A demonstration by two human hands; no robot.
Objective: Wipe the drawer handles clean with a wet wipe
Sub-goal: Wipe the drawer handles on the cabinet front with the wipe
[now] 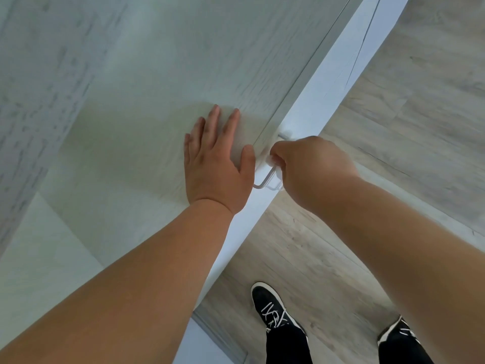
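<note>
A slim metal drawer handle (265,181) sticks out from the white drawer front (309,111) just below the pale wood-grain top (147,74). My right hand (312,166) is curled round the handle's middle, with a bit of white wet wipe (271,160) showing under the fingers. My left hand (215,161) lies flat on the top surface beside the edge, fingers straight and spread. Most of the wipe is hidden inside my right fist.
Grey wood-look floor (406,127) runs to the right of the cabinet. My two black shoes with white laces (273,308) stand on it near the cabinet's base.
</note>
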